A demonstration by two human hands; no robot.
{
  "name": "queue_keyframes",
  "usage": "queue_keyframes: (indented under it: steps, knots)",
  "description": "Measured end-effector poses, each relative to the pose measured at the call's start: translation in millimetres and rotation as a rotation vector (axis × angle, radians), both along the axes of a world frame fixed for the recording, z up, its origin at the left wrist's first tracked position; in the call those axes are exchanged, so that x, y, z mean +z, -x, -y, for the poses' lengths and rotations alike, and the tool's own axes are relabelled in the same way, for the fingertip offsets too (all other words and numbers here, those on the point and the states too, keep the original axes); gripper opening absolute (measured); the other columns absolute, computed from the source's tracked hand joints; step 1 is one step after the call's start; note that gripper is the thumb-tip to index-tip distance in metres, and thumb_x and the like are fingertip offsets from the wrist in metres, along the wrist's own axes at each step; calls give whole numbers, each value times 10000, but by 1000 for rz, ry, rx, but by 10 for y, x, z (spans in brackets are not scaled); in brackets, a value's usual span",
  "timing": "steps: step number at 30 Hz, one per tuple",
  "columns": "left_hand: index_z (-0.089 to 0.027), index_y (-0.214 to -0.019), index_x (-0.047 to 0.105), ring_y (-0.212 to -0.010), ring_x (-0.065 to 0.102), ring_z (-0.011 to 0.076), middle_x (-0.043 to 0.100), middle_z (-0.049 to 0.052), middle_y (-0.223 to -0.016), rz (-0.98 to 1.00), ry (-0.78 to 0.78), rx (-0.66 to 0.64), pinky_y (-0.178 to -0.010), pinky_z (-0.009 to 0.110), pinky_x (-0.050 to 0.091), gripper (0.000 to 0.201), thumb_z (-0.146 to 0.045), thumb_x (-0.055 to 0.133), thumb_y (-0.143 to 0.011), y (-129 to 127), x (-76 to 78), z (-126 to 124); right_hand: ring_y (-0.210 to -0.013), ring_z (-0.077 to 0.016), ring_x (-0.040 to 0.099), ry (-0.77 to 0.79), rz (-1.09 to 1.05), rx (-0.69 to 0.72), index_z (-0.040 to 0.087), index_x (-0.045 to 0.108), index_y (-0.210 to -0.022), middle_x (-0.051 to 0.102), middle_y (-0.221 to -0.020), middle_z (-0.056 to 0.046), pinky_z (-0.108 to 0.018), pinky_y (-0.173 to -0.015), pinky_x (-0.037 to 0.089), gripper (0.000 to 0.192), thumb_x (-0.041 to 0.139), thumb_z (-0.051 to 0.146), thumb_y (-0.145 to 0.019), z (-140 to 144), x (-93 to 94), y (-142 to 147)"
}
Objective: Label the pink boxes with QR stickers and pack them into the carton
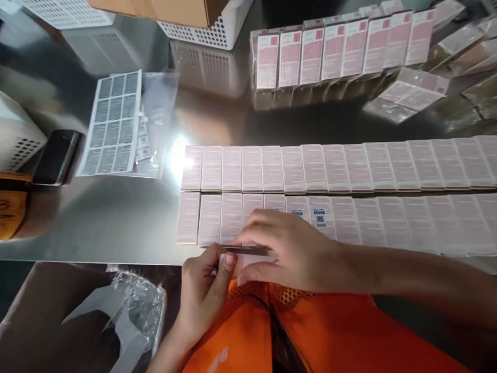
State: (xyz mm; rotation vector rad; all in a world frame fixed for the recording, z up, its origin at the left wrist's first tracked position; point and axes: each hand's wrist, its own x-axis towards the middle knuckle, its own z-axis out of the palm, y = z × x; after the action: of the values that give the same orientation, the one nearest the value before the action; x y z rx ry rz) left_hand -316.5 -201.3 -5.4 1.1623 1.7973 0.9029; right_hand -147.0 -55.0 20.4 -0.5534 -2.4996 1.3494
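Note:
At the table's front edge, my left hand (205, 290) pinches the left end of a pale sheet (252, 260), seen almost edge-on with a dark upper edge. My right hand (287, 248) curves over its other end, thumb on the near side and fingers beyond. The sheet's print is hidden. Right behind the hands lie two long rows of pale pink boxes (252, 168), side by side. In the front row, a box (320, 217) bears a blue label with a square code; blue print also shows on boxes beside it, partly covered by my right hand.
Pink-and-white boxes (310, 57) in clear wrap stand at the back right. Left lie a printed label sheet (111, 124), a plastic bag (161, 114) and a phone (56, 157). White baskets (198, 33) stand behind. Below left, a carton (42, 316) holds crumpled clear film (143, 305).

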Motion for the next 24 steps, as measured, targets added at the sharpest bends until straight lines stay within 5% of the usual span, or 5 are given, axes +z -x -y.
queue_keyframes:
  steps: [4,7,10,16,24]
  knots:
    - [-180,-730,578,-565,462,103,528,-22,-622,90,-18,8,-515,210,343,415,-411,411,-1031,0,32,6,-725,-141,573,-314,-38,-39,170,720,-810,672,-792,-13,-286,-639,400,101,693,191,-905,147,-60,125]
    - [-201,-864,636,-606,521,106,608,-36,-693,93,-32,-63,-553,196,395,225,-403,593,-951,23,61,9,-677,-137,568,-370,-91,-80,185,748,-816,680,-748,-13,-288,-616,390,132,677,218,-922,160,-109,125]
    - [-203,-859,634,-533,506,93,611,-63,-647,-10,-17,-133,-499,195,376,158,-331,727,-855,53,89,29,-677,-109,611,-175,-143,-111,195,763,-809,712,-759,1,-252,-609,420,125,696,206,-914,88,-71,116]
    - [-208,-736,546,-481,460,80,508,-79,-567,-194,-81,-350,-477,212,329,207,-246,602,-931,85,140,97,-664,-110,653,172,-65,-289,194,771,-814,743,-773,-1,-231,-586,457,92,762,281,-844,-420,45,150]
    - [-236,-811,542,-512,550,104,586,-72,-619,-247,-95,-526,-493,234,347,159,-249,544,-969,73,147,95,-417,-78,529,302,427,-91,179,750,-791,684,-613,-2,-249,-468,360,267,644,392,-912,-650,-76,120]
